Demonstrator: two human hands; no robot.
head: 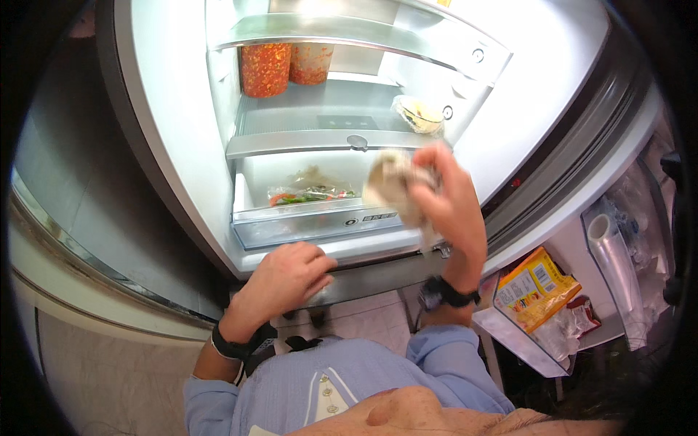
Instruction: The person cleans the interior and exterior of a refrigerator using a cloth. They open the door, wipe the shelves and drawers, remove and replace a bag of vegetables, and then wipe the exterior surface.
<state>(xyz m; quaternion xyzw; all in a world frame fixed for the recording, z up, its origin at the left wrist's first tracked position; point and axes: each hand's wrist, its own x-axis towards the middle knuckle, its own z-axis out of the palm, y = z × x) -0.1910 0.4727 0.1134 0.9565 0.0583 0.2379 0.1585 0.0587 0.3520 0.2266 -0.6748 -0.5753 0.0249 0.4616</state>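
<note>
My right hand (450,204) grips a crumpled beige cloth (392,180), blurred by motion. It is in front of the open refrigerator, over the right end of a clear drawer (294,226). My left hand (292,278) is just in front of the refrigerator's bottom edge, its fingers loosely bent and no object visible in it. Its palm is turned away from view. Inside the drawer lies a clear plastic bag (313,191) with green and red contents. Above the drawer, a bowl covered in plastic wrap (419,115) sits at the right of the glass shelf (322,106).
Two containers of red chopped food (265,70) stand at the shelf's back left. The open door (567,218) curves along the right. Its bin (523,343) holds a yellow food packet (537,289), and a roll of clear plastic (616,278) stands beyond. A dark panel (125,180) is at left.
</note>
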